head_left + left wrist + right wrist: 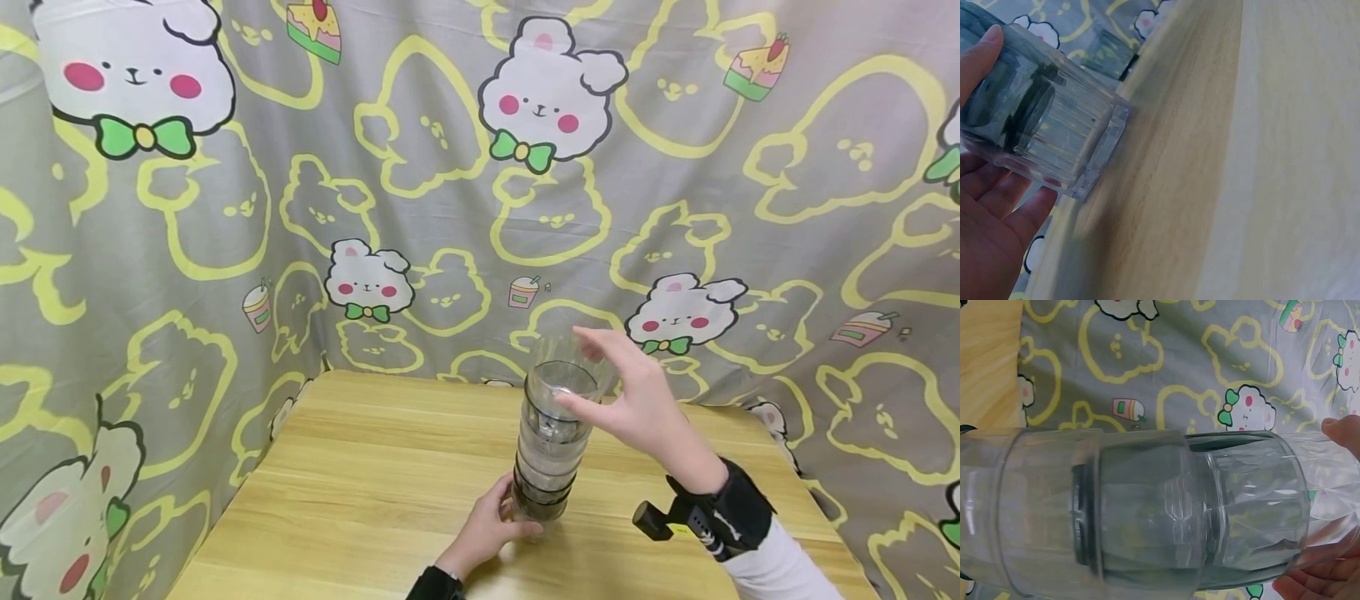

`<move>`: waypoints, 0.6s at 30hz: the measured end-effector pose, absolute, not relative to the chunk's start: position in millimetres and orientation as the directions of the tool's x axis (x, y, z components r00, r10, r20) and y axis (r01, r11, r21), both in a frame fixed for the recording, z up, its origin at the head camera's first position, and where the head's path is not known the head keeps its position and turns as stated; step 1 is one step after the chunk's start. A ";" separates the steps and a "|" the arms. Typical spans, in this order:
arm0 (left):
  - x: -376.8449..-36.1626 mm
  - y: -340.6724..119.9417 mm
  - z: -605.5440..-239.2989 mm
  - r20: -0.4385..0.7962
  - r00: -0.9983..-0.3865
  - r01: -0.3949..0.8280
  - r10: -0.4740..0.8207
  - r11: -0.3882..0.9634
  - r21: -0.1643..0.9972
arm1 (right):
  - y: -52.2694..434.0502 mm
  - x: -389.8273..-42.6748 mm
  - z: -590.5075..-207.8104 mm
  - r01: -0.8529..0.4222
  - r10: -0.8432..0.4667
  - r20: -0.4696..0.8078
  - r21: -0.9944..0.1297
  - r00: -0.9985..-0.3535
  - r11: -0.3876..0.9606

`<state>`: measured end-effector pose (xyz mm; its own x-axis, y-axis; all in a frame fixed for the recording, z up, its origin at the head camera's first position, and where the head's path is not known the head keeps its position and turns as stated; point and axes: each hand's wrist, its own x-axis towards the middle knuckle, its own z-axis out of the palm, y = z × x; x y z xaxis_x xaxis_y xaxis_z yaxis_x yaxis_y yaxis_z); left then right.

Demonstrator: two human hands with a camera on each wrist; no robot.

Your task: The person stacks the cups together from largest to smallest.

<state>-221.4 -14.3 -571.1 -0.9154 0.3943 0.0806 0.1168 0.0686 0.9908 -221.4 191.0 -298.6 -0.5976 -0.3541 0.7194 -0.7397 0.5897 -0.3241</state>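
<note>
A stack of several clear plastic cups (pixel 550 454) stands upright on the wooden table (pixel 360 483), near its middle. My left hand (pixel 491 525) grips the bottom cup (pixel 1054 125) from the near left, fingers and thumb curled round its base. My right hand (pixel 618 392) reaches in from the right and holds the top cup (pixel 558 367) between thumb and fingers, at or just above the stack's rim. In the right wrist view the nested cups (pixel 1135 512) fill the frame, and the thumb tip and palm of my right hand (pixel 1329 578) lie either side of the top cup (pixel 1329 487).
A grey curtain (pixel 450 167) printed with white rabbits and yellow outlines hangs behind and on both sides of the table. A black wrist mount (pixel 705 517) sits on my right forearm. Bare tabletop (pixel 1241 156) extends left of the stack.
</note>
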 end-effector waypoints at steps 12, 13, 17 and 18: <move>-221.2 -14.6 -571.9 0.095 -0.912 0.131 0.398 0.064 0.989 | 190.9 -222.0 -307.0 -0.738 -0.367 0.709 -0.322 -0.603 0.593; -221.2 -14.6 -571.8 0.096 -0.913 0.133 0.397 0.066 0.989 | 190.7 -221.9 -306.9 -0.741 -0.367 0.710 -0.321 -0.600 0.590; -221.0 -14.9 -571.6 0.093 -0.915 0.131 0.392 0.073 0.989 | 190.2 -221.4 -307.4 -0.747 -0.368 0.716 -0.319 -0.593 0.583; -221.0 -14.9 -571.8 0.093 -0.916 0.132 0.389 0.075 0.988 | 190.2 -221.4 -307.6 -0.747 -0.368 0.716 -0.320 -0.593 0.583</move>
<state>-221.0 -14.9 -571.8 -0.9164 0.3892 0.0929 0.1322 0.0754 0.9884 -221.4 190.2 -307.6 -0.5932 -0.3678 0.7161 -0.7471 0.5828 -0.3196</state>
